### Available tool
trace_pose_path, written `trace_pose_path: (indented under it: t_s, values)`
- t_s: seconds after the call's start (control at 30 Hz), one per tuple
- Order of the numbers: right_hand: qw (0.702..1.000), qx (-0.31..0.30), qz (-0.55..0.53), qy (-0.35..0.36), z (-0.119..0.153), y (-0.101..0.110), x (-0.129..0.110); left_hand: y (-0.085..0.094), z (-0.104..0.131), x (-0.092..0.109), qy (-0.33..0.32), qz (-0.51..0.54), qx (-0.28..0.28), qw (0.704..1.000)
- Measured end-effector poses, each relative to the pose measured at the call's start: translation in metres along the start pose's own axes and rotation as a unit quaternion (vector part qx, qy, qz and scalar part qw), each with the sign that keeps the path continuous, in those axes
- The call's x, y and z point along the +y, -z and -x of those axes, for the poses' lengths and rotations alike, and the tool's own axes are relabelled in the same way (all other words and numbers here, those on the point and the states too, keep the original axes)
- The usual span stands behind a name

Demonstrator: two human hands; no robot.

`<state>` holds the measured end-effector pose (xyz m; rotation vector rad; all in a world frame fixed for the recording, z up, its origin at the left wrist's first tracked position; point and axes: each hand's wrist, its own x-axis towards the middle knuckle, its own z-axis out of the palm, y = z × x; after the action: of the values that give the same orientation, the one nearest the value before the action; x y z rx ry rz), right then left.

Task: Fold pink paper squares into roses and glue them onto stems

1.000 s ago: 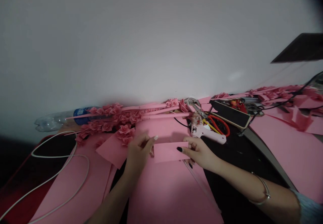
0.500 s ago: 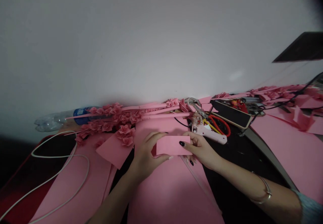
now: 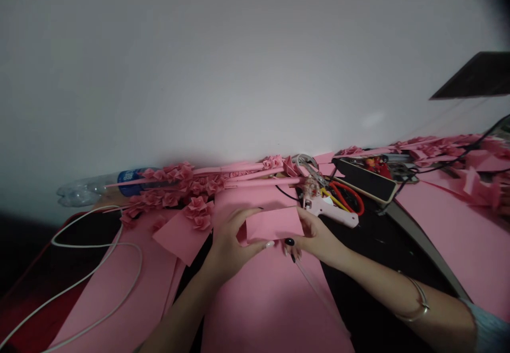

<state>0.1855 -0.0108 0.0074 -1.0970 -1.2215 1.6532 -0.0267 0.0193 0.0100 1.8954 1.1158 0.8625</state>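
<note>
A small pink paper piece (image 3: 274, 224) is held between both hands, above a large pink sheet (image 3: 274, 300). My left hand (image 3: 231, 244) grips its left end, thumb along the lower edge and fingers behind. On the right end, my right hand (image 3: 319, 239) holds it with the dark-nailed thumb at the lower edge; its other fingers are partly hidden by the paper. A thin pale strip (image 3: 314, 286) runs down the sheet from beneath my right hand.
Folded pink paper flowers (image 3: 198, 212) and a plastic bottle (image 3: 85, 191) lie at the left. Behind my right hand are a glue gun (image 3: 332, 212), red-handled scissors (image 3: 349, 196) and a phone (image 3: 366, 180). A white cable (image 3: 95, 246) loops at left.
My right thumb has moved from the front face of the paper down to its lower edge. The paper is now slightly tilted and bowed, its right end higher.
</note>
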Motion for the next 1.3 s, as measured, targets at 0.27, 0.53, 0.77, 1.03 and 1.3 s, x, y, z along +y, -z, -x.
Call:
trace_pose_path:
  t_s: [0.27, 0.53, 0.77, 1.03, 1.3]
  values:
    - [1.0, 0.013, -0.01, -0.006, -0.002, -0.001, 0.0, -0.001, 0.0, 0.001, 0.016, -0.006, -0.008, 1.0]
    - [1.0, 0.009, 0.0, -0.006, -0.001, -0.002, 0.001, -0.002, -0.001, 0.002, 0.006, 0.007, -0.005, 1.0]
    - [1.0, -0.015, -0.004, 0.027, -0.001, -0.001, 0.002, -0.003, 0.001, -0.005, 0.016, 0.028, -0.003, 0.999]
    - [0.999, -0.021, -0.032, 0.018, -0.003, 0.005, 0.013, -0.003, 0.001, -0.001, 0.005, 0.019, -0.059, 0.998]
    - [0.998, 0.01, 0.061, 0.004, -0.001, 0.001, 0.008, -0.004, 0.006, -0.001, -0.048, -0.041, -0.12, 0.991]
